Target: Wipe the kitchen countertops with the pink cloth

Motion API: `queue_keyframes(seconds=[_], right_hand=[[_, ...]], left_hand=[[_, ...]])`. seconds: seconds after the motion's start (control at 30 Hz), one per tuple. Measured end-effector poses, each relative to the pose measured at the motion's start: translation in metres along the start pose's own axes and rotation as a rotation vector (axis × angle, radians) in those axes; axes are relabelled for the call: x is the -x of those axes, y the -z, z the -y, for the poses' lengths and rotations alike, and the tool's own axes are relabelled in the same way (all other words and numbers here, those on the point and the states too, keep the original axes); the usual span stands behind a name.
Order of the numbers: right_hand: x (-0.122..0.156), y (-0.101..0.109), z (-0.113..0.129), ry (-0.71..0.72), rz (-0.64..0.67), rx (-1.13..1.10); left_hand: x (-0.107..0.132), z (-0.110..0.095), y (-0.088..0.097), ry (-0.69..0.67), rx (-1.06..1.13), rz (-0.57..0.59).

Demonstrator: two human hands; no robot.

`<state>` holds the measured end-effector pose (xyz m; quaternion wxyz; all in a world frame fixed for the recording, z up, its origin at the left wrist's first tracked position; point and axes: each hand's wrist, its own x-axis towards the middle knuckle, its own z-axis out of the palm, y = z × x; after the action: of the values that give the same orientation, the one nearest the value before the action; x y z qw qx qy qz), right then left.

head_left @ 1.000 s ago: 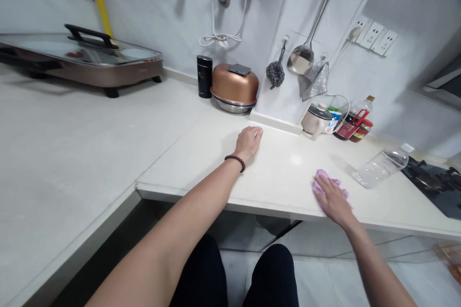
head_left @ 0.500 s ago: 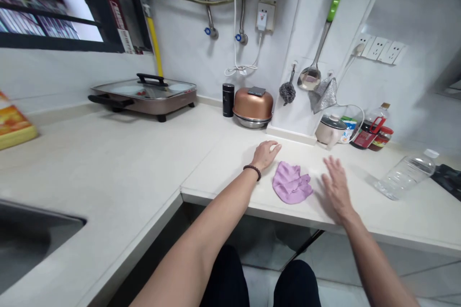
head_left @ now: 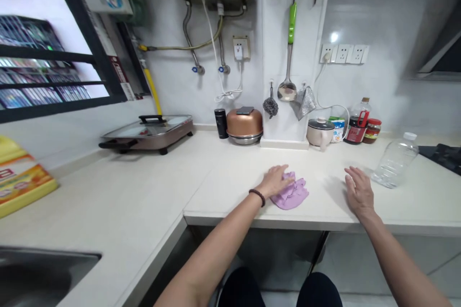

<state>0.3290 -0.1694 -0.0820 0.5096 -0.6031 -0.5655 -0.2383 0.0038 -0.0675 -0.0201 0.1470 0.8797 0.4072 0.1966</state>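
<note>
Our left arm (head_left: 216, 249) and right arm (head_left: 398, 254) are bare and stretch forward. Our left hand (head_left: 274, 181) is palm down, with its fingers pointing to the right. Our right hand (head_left: 361, 191) is well apart from it, its fingers loose and a little bent. Our knees (head_left: 242, 289) show between our arms.

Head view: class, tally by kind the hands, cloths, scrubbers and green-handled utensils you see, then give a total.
Hands: 2 (left hand, right hand)
Cloths: 2 (purple cloth on the counter, silvery cloth hanging)
Scrubbers: 1 (dark scrubber, hanging)
Green-handled utensils: 1 (utensil, hanging)
Total: 6
</note>
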Motion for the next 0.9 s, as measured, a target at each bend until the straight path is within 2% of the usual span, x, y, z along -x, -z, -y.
queue_keyframes(seconds=[0.07, 0.1, 0.2, 0.27, 0.43, 0.53, 0.6, 0.73, 0.83, 0.9], right_hand=[[0.002, 0.000, -0.003, -0.006, 0.021, 0.005], [0.003, 0.000, -0.005, -0.008, 0.038, 0.009], [0.004, 0.000, -0.007, -0.023, 0.093, 0.026], [0.004, 0.000, -0.008, -0.036, 0.119, 0.031], [0.004, 0.000, -0.008, -0.080, 0.144, 0.034], [0.006, 0.000, -0.008, -0.101, 0.169, 0.032], [0.006, 0.000, -0.009, -0.109, 0.181, 0.041], [0.006, -0.001, -0.009, -0.109, 0.186, 0.054], [0.004, -0.001, -0.008, -0.112, 0.197, 0.047], [0.004, 0.000, -0.006, -0.107, 0.203, 0.042]], left_hand=[[0.012, -0.021, -0.017, -0.026, -0.102, 0.104], [0.017, -0.030, -0.025, -0.059, -0.142, 0.117], [0.024, -0.049, -0.041, -0.175, -0.186, 0.062], [0.023, -0.053, -0.043, -0.211, -0.180, 0.034], [0.012, -0.037, -0.025, -0.201, -0.177, 0.143], [0.003, -0.019, -0.012, -0.112, -0.179, 0.225], [-0.003, -0.008, -0.006, -0.023, -0.185, 0.215], [-0.010, 0.014, 0.002, 0.137, -0.099, 0.075], [-0.012, 0.027, 0.008, 0.255, 0.039, -0.199], [-0.011, 0.031, 0.010, 0.212, 0.054, -0.324]])
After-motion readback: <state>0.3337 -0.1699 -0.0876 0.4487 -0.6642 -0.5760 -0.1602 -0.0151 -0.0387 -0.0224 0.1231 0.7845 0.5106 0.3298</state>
